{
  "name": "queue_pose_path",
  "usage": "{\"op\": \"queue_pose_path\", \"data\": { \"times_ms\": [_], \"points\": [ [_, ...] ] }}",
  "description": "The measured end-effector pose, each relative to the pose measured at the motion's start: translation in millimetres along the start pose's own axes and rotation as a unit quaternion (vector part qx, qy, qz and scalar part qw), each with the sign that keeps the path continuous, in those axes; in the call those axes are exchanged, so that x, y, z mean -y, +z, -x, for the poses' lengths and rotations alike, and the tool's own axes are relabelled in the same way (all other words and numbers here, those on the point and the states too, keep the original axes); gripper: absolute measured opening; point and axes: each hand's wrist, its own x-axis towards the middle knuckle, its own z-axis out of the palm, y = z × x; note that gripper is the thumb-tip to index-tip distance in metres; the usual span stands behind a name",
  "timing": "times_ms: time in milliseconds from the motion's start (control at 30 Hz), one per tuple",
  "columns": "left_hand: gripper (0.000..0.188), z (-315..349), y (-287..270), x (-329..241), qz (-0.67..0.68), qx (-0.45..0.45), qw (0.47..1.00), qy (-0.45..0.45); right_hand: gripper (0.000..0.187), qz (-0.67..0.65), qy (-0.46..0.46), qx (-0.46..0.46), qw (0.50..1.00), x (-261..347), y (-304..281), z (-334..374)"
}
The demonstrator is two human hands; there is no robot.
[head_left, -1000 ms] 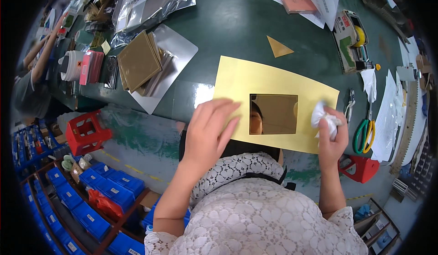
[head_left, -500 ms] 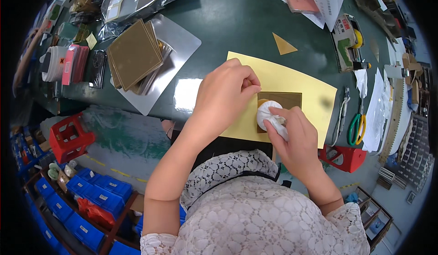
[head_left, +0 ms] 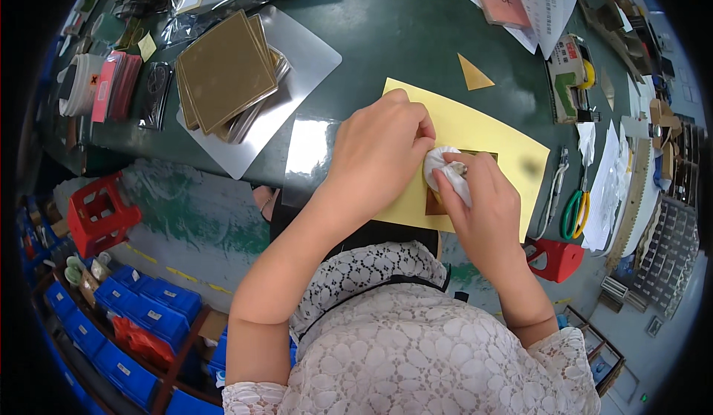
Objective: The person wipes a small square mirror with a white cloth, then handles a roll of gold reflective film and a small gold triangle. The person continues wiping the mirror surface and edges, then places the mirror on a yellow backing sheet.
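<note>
A yellow sheet (head_left: 512, 144) lies at the table's near edge, with a shiny brown square plate (head_left: 434, 205) on it. My right hand (head_left: 486, 203) grips a bunched white cloth (head_left: 443, 164) from the right. The cloth rests on the plate's upper left part and hides much of it. On the left part of the sheet, my left hand (head_left: 382, 155) is closed, thumb and fingers curled together by the plate's upper left corner. What its fingertips pinch, if anything, is hidden.
A stack of brown square plates (head_left: 230, 73) sits on a silver sheet (head_left: 308, 54) at left. Beyond the yellow sheet lies a small gold triangle (head_left: 474, 75). To the right are scissors (head_left: 575, 213), a utility knife (head_left: 558, 185) and papers. Red stools (head_left: 104, 211) stand below.
The white cloth and my right hand have moved up over the plate, toward its upper left corner by my left fingertips. My left hand keeps nearly the same place on the sheet.
</note>
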Motion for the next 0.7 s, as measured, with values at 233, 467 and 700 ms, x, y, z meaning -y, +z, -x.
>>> {"op": "queue_pose_path", "data": {
  "times_ms": [233,467,700],
  "points": [
    [0.009,0,0,-2,-0.013,0.006,1.0,-0.025,0.021,0.013,-0.008,0.013,1.0,2,0,11],
    [0.009,-2,-3,-6,0.004,0.019,0.999,-0.038,0.026,0.023,-0.02,0.011,0.999,6,0,32],
    [0.009,-2,-2,-2,0.007,0.012,1.0,-0.021,0.03,0.018,-0.022,0.027,0.999,10,-3,50]
  ]
}}
